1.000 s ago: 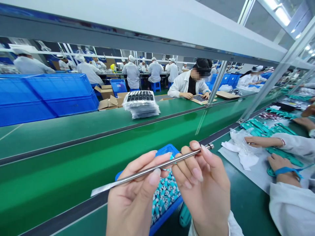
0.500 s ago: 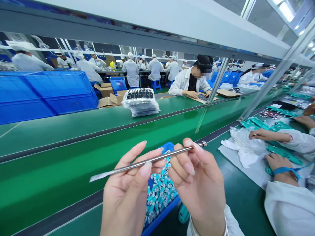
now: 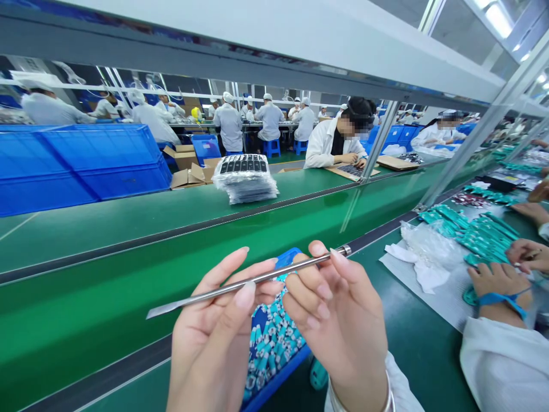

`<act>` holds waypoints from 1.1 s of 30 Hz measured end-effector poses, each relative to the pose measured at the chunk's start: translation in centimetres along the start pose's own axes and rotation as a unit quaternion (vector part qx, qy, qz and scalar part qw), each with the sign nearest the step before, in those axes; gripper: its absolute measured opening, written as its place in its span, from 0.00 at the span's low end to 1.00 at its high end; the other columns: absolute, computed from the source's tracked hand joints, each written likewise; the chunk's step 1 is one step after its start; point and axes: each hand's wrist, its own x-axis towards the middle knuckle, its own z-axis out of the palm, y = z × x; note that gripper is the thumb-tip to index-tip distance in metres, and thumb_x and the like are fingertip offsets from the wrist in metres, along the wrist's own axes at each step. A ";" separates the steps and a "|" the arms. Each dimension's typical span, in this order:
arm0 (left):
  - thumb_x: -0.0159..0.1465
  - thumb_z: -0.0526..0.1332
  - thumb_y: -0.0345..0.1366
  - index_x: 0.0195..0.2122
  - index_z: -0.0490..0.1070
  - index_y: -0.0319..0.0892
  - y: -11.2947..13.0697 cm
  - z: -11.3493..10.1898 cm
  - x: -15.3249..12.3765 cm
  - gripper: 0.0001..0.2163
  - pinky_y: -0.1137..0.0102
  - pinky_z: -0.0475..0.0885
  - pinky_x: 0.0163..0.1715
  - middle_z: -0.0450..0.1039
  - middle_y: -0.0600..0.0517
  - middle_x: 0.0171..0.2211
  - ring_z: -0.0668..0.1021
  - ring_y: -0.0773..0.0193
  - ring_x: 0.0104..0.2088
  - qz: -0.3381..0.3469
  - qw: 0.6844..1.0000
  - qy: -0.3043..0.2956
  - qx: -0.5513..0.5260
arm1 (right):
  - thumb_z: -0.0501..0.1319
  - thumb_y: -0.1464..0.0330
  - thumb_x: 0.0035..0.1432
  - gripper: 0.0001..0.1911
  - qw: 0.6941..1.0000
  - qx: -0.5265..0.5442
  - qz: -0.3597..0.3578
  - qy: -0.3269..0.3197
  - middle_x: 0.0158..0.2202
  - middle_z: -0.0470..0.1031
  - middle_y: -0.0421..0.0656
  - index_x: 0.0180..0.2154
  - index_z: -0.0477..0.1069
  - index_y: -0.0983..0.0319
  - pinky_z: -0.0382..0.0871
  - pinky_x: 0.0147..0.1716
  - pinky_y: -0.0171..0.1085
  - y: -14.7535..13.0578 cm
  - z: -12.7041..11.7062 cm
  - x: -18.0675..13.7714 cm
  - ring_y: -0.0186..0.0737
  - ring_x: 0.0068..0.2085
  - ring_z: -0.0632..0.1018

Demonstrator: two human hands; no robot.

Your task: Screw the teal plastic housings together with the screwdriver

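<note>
A: Position of the metal rod?
B: I have it in the head view, held slantwise in front of the wearer, its collar end higher at right, its flat, blade-like tip lower at left.
A: Left hand?
B: Gripping. I read the thumb tip against the shaft, with the fingers behind; the flat tip projects beyond them.
A: Right hand?
B: Thumb and forefinger pinch the rod just short of the collar; the other fingers are curled. How firmly, I cannot tell.
A: Below?
B: I log a blue bin holding many small teal-and-white parts, partly hidden by both hands. Beside it, near the right wrist, a teal piece.
A: Surroundings?
B: Beyond, I note a green belt. At right, a co-worker's hand wears a blue strap, near teal parts and a crumpled plastic bag.
</note>
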 end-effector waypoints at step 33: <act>0.57 0.60 0.37 0.48 0.70 0.44 -0.8 0.3 0.7 0.16 0.67 0.73 0.43 0.71 0.47 0.49 0.75 0.58 0.47 -0.041 0.998 -0.010 -0.042 | 0.42 0.67 0.65 0.19 0.996 -0.004 -0.081 0.023 0.12 0.45 0.30 0.28 0.66 0.62 0.46 0.10 0.25 -0.3 0.1 -0.2 0.25 0.11 0.45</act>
